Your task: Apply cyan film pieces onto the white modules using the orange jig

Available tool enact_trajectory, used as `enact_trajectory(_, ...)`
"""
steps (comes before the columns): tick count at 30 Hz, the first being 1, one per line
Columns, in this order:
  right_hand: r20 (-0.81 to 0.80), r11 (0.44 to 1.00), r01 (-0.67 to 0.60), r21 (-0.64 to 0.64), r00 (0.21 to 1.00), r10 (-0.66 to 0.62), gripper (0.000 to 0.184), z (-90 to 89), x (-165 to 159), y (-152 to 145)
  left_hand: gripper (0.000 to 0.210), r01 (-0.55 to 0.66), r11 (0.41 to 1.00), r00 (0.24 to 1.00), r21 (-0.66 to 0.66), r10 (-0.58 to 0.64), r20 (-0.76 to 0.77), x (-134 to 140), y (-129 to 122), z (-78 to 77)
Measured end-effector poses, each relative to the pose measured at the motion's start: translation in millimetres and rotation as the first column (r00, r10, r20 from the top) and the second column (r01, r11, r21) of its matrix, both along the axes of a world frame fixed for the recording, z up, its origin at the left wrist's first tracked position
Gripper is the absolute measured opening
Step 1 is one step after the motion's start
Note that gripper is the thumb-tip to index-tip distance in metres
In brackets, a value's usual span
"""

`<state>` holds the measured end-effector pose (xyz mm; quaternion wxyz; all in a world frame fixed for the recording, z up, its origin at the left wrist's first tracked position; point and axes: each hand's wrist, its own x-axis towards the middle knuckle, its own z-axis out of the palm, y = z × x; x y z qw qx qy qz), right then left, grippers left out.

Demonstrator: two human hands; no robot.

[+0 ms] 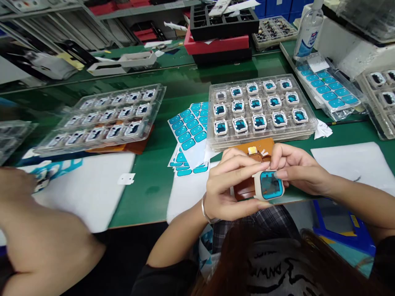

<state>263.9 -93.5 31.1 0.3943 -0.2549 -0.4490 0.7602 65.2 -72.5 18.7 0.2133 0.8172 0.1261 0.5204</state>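
Held above the table's front edge is a white square watch case (258,192) with a blue film framing its dark window. The fingers of my left hand (224,181) close round its left side, top and bottom. My right hand (298,166) grips the case at its upper right corner, the thumb pressed on the blue film and the index finger bent behind it. What lies under that thumb is hidden. Behind both hands is an orange-brown fixture (265,144), partly covered by my left hand.
Beyond my hands a clear tray (308,130) holds several watch cases. Sheets of blue stickers (188,129) lie to its left. Another filled tray (148,127) stands farther left, near a co-worker's arm (46,230). A pump bottle (308,33) stands at the back right.
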Motion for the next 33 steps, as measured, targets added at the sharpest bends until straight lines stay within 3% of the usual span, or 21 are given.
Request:
enact_trajectory(12,0.063,0.997,0.052,-0.061,0.997,-0.048,0.032,-0.2,-2.5,-1.1,0.049,-0.022,0.999,0.999,0.042,0.023,-0.033,0.5,-0.1,-0.4)
enact_trajectory(23,0.054,0.994,0.103,0.025,0.993,-0.105,0.037,-2.9,-3.6,-1.0,0.043,-0.078,0.988,0.988,0.132,0.095,-0.126,3.3,-3.5,1.4)
enact_trajectory(33,0.114,0.995,0.102,0.022,0.988,-0.104,0.044,-3.0,-3.9,-0.6,0.043,-0.055,0.992,0.981,0.116,0.076,-0.179,1.5,-4.4,1.3)
